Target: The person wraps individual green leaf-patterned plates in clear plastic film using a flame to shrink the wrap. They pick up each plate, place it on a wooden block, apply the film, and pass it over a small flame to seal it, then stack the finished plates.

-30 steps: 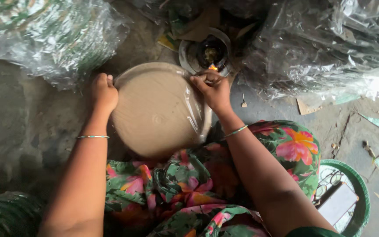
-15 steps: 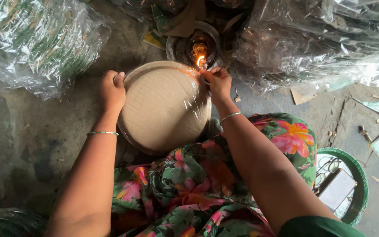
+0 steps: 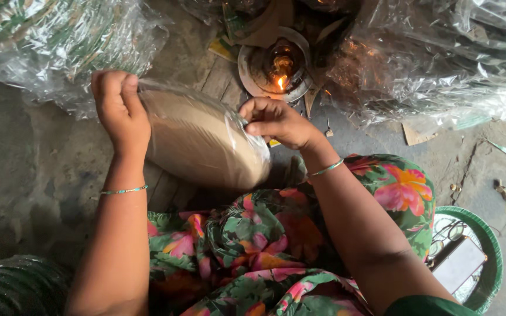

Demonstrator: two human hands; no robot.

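Observation:
A stack of round tan paper plates wrapped in clear plastic film (image 3: 203, 140) is tilted over my lap, held between both hands. My left hand (image 3: 118, 108) grips its left rim with the fingers closed on the film. At the right rim my right hand (image 3: 276, 123) pinches the film. Just beyond my right hand a small oil lamp (image 3: 277, 67) burns with a little flame in a round metal dish.
Large clear plastic bags of stacked plates lie at top left (image 3: 54, 41) and top right (image 3: 440, 58). A green-rimmed plate (image 3: 481, 234) with a flat white object on it sits at lower right. Paper scraps litter the concrete floor (image 3: 24, 175).
The wrapped stack has tipped from lying flat and face-up to tilted on edge. Both hands moved with it, the left one up and to the left. The lamp flame now shows apart from the stack.

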